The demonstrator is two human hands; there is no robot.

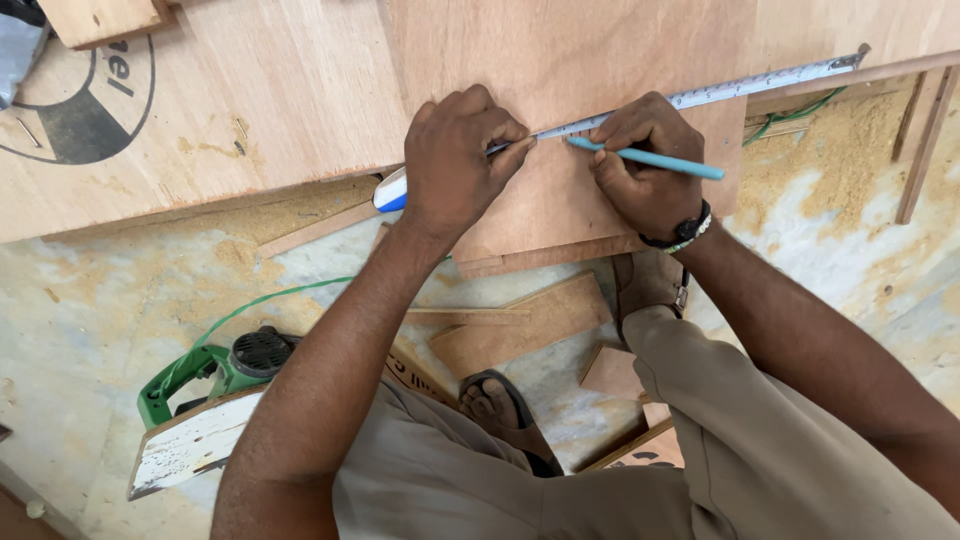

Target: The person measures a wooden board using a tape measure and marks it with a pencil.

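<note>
The light is soft and even, like daylight, and the picture is bright all over. Shadows are pale and short. The floor [850, 210] at three o'clock looks a bit washed out and shiny. The middle is sharp. Lines bend a little near the edges, and the trousers [760, 470] at five o'clock look slightly soft.
</note>
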